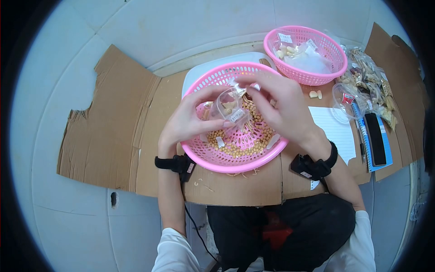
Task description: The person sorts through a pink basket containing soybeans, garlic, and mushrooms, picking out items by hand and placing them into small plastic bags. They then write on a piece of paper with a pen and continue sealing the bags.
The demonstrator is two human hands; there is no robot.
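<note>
My left hand grips a small clear plastic bag that has a white paper label and a few pale pieces inside. Close to the bag's mouth, my right hand is closed with its fingertips together; what they pinch is partly hidden. Both hands are above a pink plastic basket. Round tan beans are spread over its bottom, along with pale thin strands and small white paper slips.
Behind on the right, a second pink basket holds labelled bags. Filled bags, a clear plastic tub, lined paper, a pen and a dark phone on a blue notebook are nearby. Cardboard covers the table.
</note>
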